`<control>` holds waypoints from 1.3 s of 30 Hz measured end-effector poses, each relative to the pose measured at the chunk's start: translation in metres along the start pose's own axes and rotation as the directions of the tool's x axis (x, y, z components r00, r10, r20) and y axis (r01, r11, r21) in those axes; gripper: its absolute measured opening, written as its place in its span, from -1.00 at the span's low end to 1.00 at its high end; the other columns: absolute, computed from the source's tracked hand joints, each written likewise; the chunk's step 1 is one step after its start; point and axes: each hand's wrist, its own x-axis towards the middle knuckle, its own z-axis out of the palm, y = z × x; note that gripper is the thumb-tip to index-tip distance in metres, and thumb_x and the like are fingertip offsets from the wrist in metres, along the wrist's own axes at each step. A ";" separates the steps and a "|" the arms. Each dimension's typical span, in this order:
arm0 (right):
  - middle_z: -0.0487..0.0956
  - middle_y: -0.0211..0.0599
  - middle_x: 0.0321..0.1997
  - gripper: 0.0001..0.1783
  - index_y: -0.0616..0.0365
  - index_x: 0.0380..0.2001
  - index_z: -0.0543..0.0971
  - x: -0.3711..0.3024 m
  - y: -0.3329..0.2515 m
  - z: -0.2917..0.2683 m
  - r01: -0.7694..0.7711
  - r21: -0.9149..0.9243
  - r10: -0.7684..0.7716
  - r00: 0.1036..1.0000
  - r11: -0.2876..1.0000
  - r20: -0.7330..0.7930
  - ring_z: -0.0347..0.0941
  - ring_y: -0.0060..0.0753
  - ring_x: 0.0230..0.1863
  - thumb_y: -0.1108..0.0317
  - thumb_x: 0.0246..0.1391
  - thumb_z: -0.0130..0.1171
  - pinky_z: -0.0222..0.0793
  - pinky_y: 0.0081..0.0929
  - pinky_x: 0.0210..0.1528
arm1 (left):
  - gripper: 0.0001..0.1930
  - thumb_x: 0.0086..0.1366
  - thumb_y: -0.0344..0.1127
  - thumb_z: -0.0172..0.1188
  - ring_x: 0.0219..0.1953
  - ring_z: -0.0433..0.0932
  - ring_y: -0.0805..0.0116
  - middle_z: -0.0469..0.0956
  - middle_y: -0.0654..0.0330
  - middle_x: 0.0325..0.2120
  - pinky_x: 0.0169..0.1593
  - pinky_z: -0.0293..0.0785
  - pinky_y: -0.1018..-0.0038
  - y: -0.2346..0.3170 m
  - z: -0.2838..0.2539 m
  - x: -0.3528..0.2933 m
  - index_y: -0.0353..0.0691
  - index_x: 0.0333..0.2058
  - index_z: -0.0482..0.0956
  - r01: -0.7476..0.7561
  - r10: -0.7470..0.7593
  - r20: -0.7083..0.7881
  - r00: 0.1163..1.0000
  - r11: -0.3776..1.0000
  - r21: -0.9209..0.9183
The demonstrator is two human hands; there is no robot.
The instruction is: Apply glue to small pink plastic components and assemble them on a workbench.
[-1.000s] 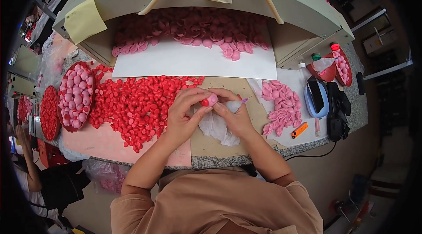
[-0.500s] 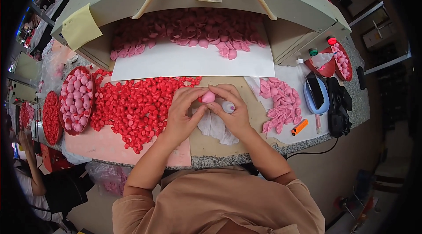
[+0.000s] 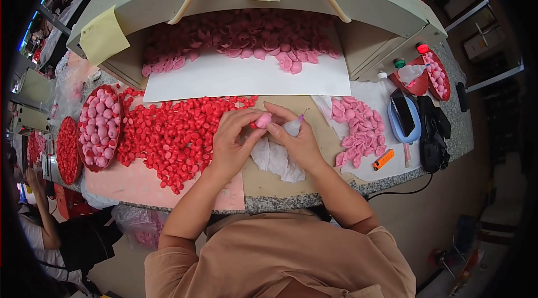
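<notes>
Between my fingertips, above the brown board, is a small rounded pink piece (image 3: 263, 120) with a red part at its left side. My left hand (image 3: 232, 140) is closed on it with thumb and fingers. The thumb and forefinger of my right hand (image 3: 300, 144) touch its right side. Tucked in that same hand is a small translucent squeeze bottle (image 3: 292, 126) with a thin purple tip pointing up and away. A crumpled white cloth (image 3: 277, 162) lies below my hands. Left of them spreads a large heap of glossy red rounded pieces (image 3: 174, 135).
Pink shell-like pieces (image 3: 361, 130) lie at right beside an orange lighter (image 3: 384, 159) and a blue tray (image 3: 412, 134) holding a phone. A grey open-fronted box (image 3: 372, 54) holds more pink pieces. Red bowls (image 3: 85, 158) stand at left. A person's arm (image 3: 42, 203) shows far left.
The squeeze bottle has turned in my right hand, so its purple tip now shows pointing up and away. The pink piece stays between my fingertips, slightly tilted.
</notes>
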 end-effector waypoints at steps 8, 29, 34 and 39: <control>0.47 -0.36 -0.06 -0.52 0.19 0.12 0.33 -0.002 -0.003 -0.005 -0.065 0.009 0.065 0.997 0.998 0.033 0.38 -0.59 -0.07 0.38 0.12 0.10 0.37 -0.56 -0.03 | -0.68 0.09 -0.54 0.22 -0.04 0.43 0.30 0.43 0.09 -0.09 0.04 0.36 0.46 -0.005 0.007 -0.009 -0.31 -0.12 0.49 0.274 -0.248 0.117 0.962 0.865 -0.420; 0.45 -0.34 0.01 -0.44 0.24 0.16 0.29 0.000 -0.012 -0.009 -0.134 0.054 0.121 0.973 0.989 0.194 0.38 -0.64 -0.18 0.39 0.07 0.13 0.35 -0.63 -0.10 | -0.76 0.24 -0.47 0.10 -0.14 0.51 0.38 0.51 0.13 -0.19 0.00 0.49 0.41 -0.013 -0.011 0.001 -0.33 -0.11 0.42 0.694 -0.437 0.561 0.703 0.253 -0.674; 0.44 -0.33 0.03 -0.45 0.26 0.15 0.30 -0.001 -0.011 -0.010 -0.179 0.066 0.164 0.970 0.982 0.181 0.37 -0.62 -0.09 0.42 0.06 0.13 0.34 -0.62 -0.05 | -0.77 0.24 -0.46 0.10 -0.12 0.51 0.37 0.51 0.12 -0.17 0.00 0.49 0.40 -0.013 -0.012 -0.001 -0.32 -0.12 0.41 0.690 -0.418 0.569 0.708 0.237 -0.684; 0.44 -0.33 0.04 -0.45 0.26 0.14 0.31 -0.001 -0.010 -0.009 -0.158 0.090 0.140 0.975 0.983 0.174 0.37 -0.61 -0.06 0.44 0.05 0.14 0.34 -0.61 -0.06 | -0.78 0.25 -0.46 0.09 -0.10 0.48 0.41 0.49 0.15 -0.16 0.02 0.47 0.40 -0.016 -0.010 -0.003 -0.31 -0.13 0.39 0.688 -0.387 0.580 0.717 0.255 -0.680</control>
